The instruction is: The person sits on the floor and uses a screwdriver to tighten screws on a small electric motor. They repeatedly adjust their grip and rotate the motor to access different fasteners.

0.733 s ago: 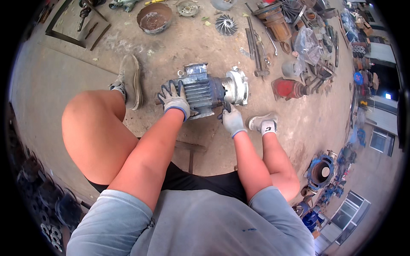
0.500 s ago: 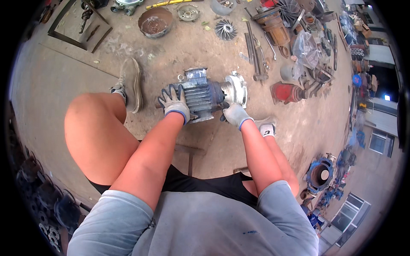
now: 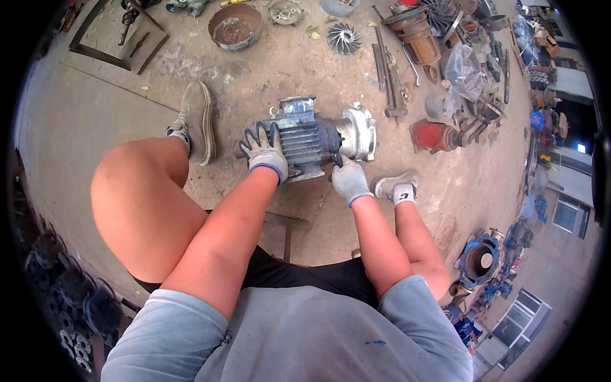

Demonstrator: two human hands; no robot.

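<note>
A finned electric motor (image 3: pixel 302 141), blue-grey and worn, lies on its side on the concrete floor between my feet. A silvery-white cast pump housing (image 3: pixel 361 132) sits at its right end, joined by a dark, narrower section. My left hand (image 3: pixel 264 155), in a grey glove with dark fingertips, rests with spread fingers on the motor's left end. At the near right end of the motor is my right hand (image 3: pixel 349 179), gloved too, its fingers curled in close to the casing. Whatever those fingers hold, if anything, is hidden.
A red bottle jack (image 3: pixel 438 136) stands to the right. Beyond it lie long bars and wrenches (image 3: pixel 391 76), a clear plastic bag (image 3: pixel 463 67) and rusty parts. Farther off are a fan impeller (image 3: pixel 344 39), a rusty bowl (image 3: pixel 235 30) and a metal frame (image 3: pixel 98 56).
My right hand has shifted slightly toward me and left along the motor's edge. The left hand stays spread on the motor. The whole view has moved a little.
</note>
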